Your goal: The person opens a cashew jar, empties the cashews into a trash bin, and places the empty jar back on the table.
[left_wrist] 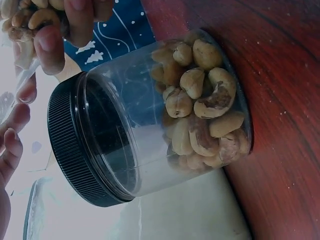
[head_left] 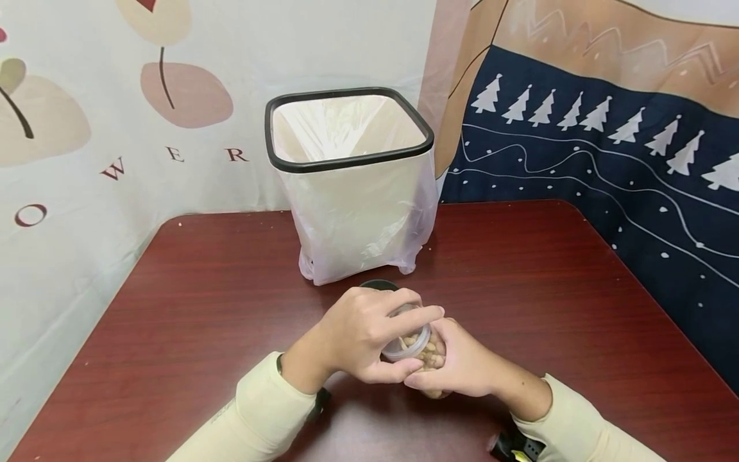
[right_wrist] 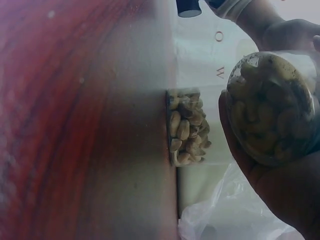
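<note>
My right hand grips a clear plastic jar of cashews, tilted above the table. Across the jar's top, my left hand holds the clear round lid between thumb and fingers; cashews show through it. The right wrist view shows the held jar's base with nuts lying against it. Behind the left hand stands a second clear jar, partly filled with cashews and capped with a black ribbed lid; in the head view only its black top peeks out.
A white bin with a black rim and a thin plastic liner stands at the back of the reddish-brown table, just beyond the jars. Printed cloths hang behind the table and along its right side.
</note>
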`<state>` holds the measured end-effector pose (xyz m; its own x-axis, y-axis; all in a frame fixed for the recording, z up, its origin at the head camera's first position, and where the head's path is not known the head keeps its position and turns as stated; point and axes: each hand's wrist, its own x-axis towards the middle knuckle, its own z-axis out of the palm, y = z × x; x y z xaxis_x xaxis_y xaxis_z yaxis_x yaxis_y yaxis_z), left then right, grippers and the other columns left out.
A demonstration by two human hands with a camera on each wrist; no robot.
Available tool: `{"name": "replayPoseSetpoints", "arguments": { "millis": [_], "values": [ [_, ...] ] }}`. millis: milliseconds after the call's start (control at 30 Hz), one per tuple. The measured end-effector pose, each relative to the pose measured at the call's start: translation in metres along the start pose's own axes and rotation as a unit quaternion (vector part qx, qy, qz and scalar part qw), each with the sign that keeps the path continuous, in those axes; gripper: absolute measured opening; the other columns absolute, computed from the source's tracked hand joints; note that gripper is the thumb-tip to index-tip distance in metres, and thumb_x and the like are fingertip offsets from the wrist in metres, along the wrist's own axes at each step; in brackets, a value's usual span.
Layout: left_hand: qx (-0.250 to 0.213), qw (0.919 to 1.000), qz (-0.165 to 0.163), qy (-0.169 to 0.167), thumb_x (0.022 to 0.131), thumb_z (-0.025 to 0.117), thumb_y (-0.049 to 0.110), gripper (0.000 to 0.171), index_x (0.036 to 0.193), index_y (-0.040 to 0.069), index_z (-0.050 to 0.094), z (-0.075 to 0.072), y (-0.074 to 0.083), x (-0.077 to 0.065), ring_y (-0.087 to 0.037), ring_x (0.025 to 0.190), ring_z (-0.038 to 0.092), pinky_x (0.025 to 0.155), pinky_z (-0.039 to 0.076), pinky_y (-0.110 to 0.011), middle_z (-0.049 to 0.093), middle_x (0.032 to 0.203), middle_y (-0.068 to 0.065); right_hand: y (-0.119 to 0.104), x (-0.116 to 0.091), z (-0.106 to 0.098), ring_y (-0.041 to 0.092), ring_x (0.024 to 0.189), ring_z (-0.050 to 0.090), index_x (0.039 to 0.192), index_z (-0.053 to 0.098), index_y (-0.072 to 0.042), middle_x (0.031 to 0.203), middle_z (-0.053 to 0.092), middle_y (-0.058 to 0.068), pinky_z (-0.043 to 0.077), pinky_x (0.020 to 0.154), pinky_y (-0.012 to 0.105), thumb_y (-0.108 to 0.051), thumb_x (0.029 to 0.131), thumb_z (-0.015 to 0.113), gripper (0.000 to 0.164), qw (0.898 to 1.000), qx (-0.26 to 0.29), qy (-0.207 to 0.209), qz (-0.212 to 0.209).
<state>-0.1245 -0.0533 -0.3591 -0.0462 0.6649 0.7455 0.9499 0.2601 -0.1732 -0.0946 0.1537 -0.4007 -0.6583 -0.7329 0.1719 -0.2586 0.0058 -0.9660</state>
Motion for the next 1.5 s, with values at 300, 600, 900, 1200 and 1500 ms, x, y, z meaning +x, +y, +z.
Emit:
{"name": "replayPoseSetpoints", "arguments": {
  "millis": [300, 600, 900, 1200, 1500],
  "values": [
    [0.019, 0.9991, 0.031, 0.021, 0.087, 0.054, 0.048, 0.048, 0.116, 0.013, 0.071, 0.0001, 0.0022, 0.0019, -0.012, 0.065, 0.059, 0.064, 0.053, -0.026, 0.067, 0.095, -0.001, 0.0026, -0.0005, -0.0022, -0.001, 0.06, 0.056, 0.102, 0.057, -0.004, 0.077, 0.063, 0.013, 0.05, 0.05, 0.021, 0.003, 0.079, 0.072, 0.028, 0.998, -0.027, -0.028, -0.045],
    [0.024, 0.9987, 0.037, 0.024, 0.084, 0.056, 0.047, 0.042, 0.103, 0.013, 0.071, 0.0007, 0.0042, 0.0032, -0.011, 0.064, 0.057, 0.06, 0.051, -0.024, 0.066, 0.091, 0.0, 0.0035, -0.0014, -0.0031, -0.002, 0.065, 0.059, 0.103, 0.06, -0.011, 0.08, 0.068, 0.006, 0.054, 0.056, 0.024, -0.004, 0.075, 0.076, 0.033, 0.995, -0.085, -0.008, -0.053],
    [0.015, 0.9992, 0.03, 0.021, 0.086, 0.054, 0.044, 0.039, 0.1, 0.011, 0.07, 0.0018, 0.0044, 0.0023, -0.012, 0.064, 0.057, 0.059, 0.052, -0.024, 0.064, 0.088, -0.001, 0.0048, -0.0012, -0.0028, -0.003, 0.065, 0.059, 0.103, 0.058, -0.01, 0.078, 0.068, 0.006, 0.054, 0.055, 0.023, -0.007, 0.075, 0.078, 0.034, 0.993, -0.096, 0.004, -0.068],
    [0.027, 0.999, 0.025, 0.023, 0.087, 0.051, 0.041, 0.037, 0.099, 0.012, 0.07, 0.0035, 0.004, 0.0019, -0.012, 0.063, 0.056, 0.058, 0.052, -0.023, 0.063, 0.087, -0.001, 0.0053, -0.0007, -0.0016, -0.003, 0.065, 0.059, 0.104, 0.058, -0.013, 0.078, 0.067, 0.002, 0.054, 0.055, 0.024, -0.006, 0.074, 0.078, 0.037, 0.991, -0.113, 0.02, -0.065],
    [0.026, 0.9992, 0.019, 0.022, 0.086, 0.053, 0.041, 0.036, 0.1, 0.012, 0.07, 0.0042, 0.0037, 0.0015, -0.013, 0.062, 0.056, 0.057, 0.051, -0.024, 0.063, 0.087, -0.001, 0.0046, 0.0005, -0.0004, -0.004, 0.06, 0.058, 0.103, 0.056, -0.01, 0.074, 0.066, 0.007, 0.053, 0.051, 0.023, -0.006, 0.076, 0.078, 0.035, 0.992, -0.098, 0.021, -0.074]
  ]
}}
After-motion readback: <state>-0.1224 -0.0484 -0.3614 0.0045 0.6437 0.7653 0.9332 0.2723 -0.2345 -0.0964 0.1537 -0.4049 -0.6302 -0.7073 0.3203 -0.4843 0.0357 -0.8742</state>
